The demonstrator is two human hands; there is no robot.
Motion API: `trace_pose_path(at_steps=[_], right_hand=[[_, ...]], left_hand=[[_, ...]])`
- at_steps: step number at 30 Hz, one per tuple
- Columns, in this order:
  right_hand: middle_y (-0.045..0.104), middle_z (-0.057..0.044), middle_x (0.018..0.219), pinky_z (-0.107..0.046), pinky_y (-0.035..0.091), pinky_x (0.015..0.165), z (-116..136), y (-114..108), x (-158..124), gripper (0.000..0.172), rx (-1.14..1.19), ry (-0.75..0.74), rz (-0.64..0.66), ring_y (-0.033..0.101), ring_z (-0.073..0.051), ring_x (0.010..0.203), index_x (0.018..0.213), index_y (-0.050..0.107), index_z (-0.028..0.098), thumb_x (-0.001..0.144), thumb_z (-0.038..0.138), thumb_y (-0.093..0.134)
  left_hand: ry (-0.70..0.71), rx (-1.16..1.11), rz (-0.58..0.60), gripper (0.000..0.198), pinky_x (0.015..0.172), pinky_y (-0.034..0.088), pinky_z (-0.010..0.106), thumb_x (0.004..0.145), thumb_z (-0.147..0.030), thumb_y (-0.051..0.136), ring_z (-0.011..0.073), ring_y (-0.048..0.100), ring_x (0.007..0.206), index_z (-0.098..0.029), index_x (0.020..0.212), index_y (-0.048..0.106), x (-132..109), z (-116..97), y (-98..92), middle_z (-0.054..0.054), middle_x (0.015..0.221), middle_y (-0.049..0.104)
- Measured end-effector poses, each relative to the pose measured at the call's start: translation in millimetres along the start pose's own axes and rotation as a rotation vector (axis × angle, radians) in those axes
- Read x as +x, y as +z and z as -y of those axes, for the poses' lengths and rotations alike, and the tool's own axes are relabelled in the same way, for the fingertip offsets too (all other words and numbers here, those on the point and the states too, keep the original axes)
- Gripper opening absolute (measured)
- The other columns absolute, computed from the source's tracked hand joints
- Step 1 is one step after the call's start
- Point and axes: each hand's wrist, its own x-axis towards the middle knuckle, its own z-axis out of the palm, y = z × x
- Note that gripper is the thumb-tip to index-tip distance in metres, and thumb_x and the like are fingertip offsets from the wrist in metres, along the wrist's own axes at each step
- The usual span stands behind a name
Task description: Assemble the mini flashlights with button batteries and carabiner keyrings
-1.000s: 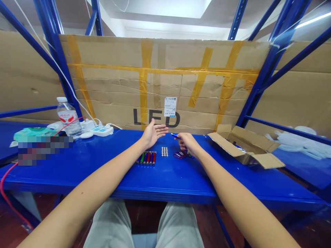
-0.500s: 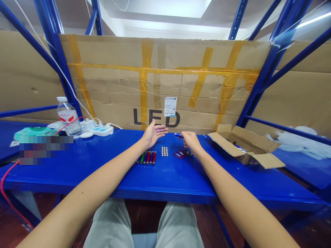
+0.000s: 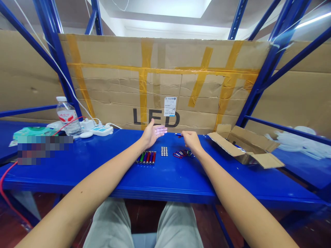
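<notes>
My left hand (image 3: 152, 133) is held palm up above the blue table (image 3: 165, 172), fingers stretched out and apart, with nothing clearly in it. My right hand (image 3: 189, 139) is closed around a small blue flashlight (image 3: 178, 134) whose tip points toward the left palm. Below the left hand lies a row of several small coloured flashlights (image 3: 146, 157). A block of small silver button cells (image 3: 164, 151) sits between the hands. Under the right wrist lies a heap of red and coloured clips (image 3: 182, 153).
An open cardboard box (image 3: 244, 146) stands at the right. A water bottle (image 3: 66, 116), a white power strip (image 3: 101, 130) and a green packet (image 3: 32, 132) are at the back left. A taped cardboard sheet marked LED (image 3: 157, 82) closes the back.
My right hand has drawn a little closer to the left palm with the blue flashlight. The left hand has barely shifted.
</notes>
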Motion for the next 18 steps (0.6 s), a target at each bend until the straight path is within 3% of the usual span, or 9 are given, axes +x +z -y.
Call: trace_pose_path(at_steps=[9,18], right_hand=[[0.027,0.006,0.044,-0.024,0.025,0.043,-2.6,0.4,3.0,0.021,0.047,0.01,-0.014,0.027,-0.009,0.044,0.051,0.048,0.019,0.071,0.026,0.05],[0.029,0.006,0.043,-0.025,0.024,0.042,-7.5,-0.1,7.1,0.022,0.07,-0.001,-0.012,0.027,-0.01,0.044,0.055,0.053,0.018,0.072,0.032,0.05]], left_hand=[[-0.079,-0.126,-0.055,0.078,0.099,0.047,0.038,0.094,-0.065,0.022,0.0297,0.063,0.112,-0.002,0.115,0.062,-6.5,-7.8,5.1,0.025,0.124,0.063],[-0.102,-0.167,-0.026,0.079,0.099,0.046,0.038,0.095,-0.064,0.021,0.0296,0.063,0.111,0.0,0.122,0.059,-7.7,-9.9,5.3,0.025,0.122,0.063]])
